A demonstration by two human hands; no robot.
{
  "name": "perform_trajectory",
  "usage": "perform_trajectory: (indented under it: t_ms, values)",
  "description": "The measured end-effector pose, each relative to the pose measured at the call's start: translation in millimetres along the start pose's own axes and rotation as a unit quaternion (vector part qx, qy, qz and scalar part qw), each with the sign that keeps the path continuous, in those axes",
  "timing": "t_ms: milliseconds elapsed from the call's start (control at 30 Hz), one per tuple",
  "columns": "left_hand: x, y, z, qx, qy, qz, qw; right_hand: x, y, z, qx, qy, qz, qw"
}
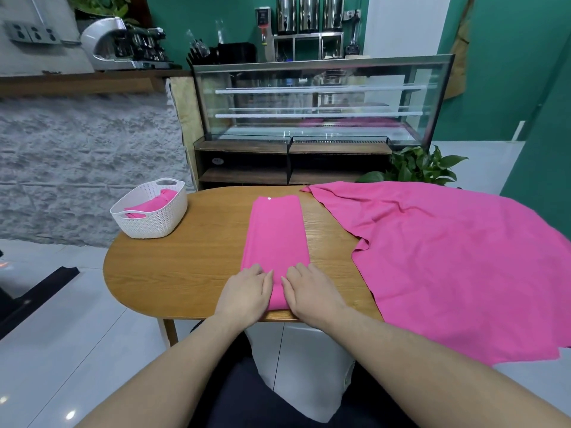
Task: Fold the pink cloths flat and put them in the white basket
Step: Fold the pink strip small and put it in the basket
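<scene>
We had a pink cloth (276,239) folded into a long narrow strip on the wooden table (197,261), running away from us toward the far edge. Our left hand (247,291) and right hand (312,291) lay side by side on its near end, palms down, fingers straight and pressing the fabric flat, a thin band of pink showing between them. The white basket (150,213) stood at the table's far left corner, well apart from our hands, with a folded cloth (151,205) inside. A larger unfolded cloth (448,257) covered the table's right side.
</scene>
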State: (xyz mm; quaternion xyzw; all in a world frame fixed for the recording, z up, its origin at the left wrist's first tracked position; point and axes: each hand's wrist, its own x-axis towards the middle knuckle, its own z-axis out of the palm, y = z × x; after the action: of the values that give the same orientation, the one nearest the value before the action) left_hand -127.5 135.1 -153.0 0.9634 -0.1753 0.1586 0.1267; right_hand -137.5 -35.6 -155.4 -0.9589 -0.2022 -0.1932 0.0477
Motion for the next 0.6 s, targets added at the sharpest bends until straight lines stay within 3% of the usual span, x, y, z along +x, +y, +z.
perform_trajectory:
  t_ms: [100,300,467,600]
  values:
    - [-18,-6,6,0.062,0.071,0.057,0.994,3,-6,-9,0.049,-0.035,0.031,0.998]
    - [-17,0,5,0.112,0.063,0.018,0.992,9,-8,-22,0.132,-0.123,0.092,0.979]
    - [-7,9,-3,0.040,0.006,-0.036,0.999,-2,-8,-11,0.037,-0.041,0.043,0.998]
    - [4,15,-9,0.052,-0.063,-0.099,0.992,-8,-6,-13,0.007,-0.005,-0.001,1.000]
